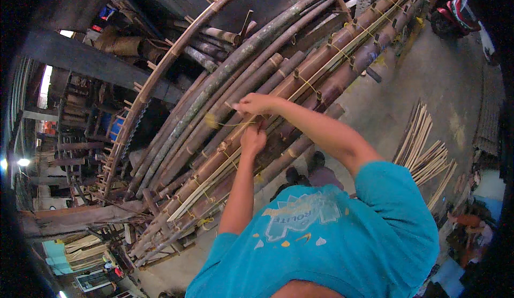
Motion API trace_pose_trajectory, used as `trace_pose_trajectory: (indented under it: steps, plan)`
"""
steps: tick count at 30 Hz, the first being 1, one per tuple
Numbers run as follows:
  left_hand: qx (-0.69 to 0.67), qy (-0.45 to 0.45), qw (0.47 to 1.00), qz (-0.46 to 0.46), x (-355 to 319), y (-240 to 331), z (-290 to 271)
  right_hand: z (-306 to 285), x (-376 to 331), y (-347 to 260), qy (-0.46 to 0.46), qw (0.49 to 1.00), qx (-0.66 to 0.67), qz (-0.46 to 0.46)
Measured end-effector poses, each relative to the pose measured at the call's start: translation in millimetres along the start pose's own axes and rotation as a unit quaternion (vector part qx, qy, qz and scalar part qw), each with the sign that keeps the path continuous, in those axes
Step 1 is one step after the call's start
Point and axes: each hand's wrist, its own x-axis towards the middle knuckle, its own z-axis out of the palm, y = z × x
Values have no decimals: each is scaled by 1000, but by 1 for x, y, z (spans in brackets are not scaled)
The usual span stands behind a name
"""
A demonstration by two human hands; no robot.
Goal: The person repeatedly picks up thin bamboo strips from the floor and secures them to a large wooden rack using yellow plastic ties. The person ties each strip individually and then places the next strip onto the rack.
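A long brown bamboo pole (pixel 313 68) runs diagonally in front of me, with a second dark pole (pixel 369 57) beside it. Thin pale bamboo strips (pixel 342 56) lie lengthwise between them, and yellow ties cross at intervals. My left hand (pixel 252 139) is closed at the near pole, gripping a yellow tie (pixel 235 123); the tie's loose end hangs out to the left, blurred. Just above it, my right hand (pixel 255 104) is closed, its fingertips pointing left. A small pale end shows at those fingertips, but I cannot make out what it is.
Several more bamboo poles (pixel 230 70) lie stacked beyond. A curved pole with pegs (pixel 174 54) arches at the left. Split bamboo strips (pixel 428 159) lie on the concrete floor (pixel 428 78) at right. A red motorcycle (pixel 459 17) stands at far right.
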Motion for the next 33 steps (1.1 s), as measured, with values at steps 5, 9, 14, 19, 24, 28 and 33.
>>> trace_pose_trajectory:
  steps: [5, 9, 14, 19, 24, 28, 33]
  plan:
    - [-49, 16, 998, 34, -7, 22, -15, 15, -144, -33, -116, 975, -44, -183]
    - [-113, 10, 992, 53, 12, 31, -14, 77, -174, 69, 39, 968, -195, -155]
    - [-295, 69, 953, 3, 96, 57, -61, 98, -179, 78, 97, 954, -248, -140]
    - [32, 90, 995, -7, 127, -13, -7, 106, -180, 68, 75, 944, -296, -122]
    - [-39, -33, 999, -14, 81, -26, -61, 162, -179, 29, 123, 965, -218, -73]
    - [90, -41, 994, -44, -12, -107, -111, 233, -161, 22, -15, 897, 416, 147]
    - [46, -11, 997, 57, -102, -151, -70, 266, -121, -32, 317, 810, 493, 15]
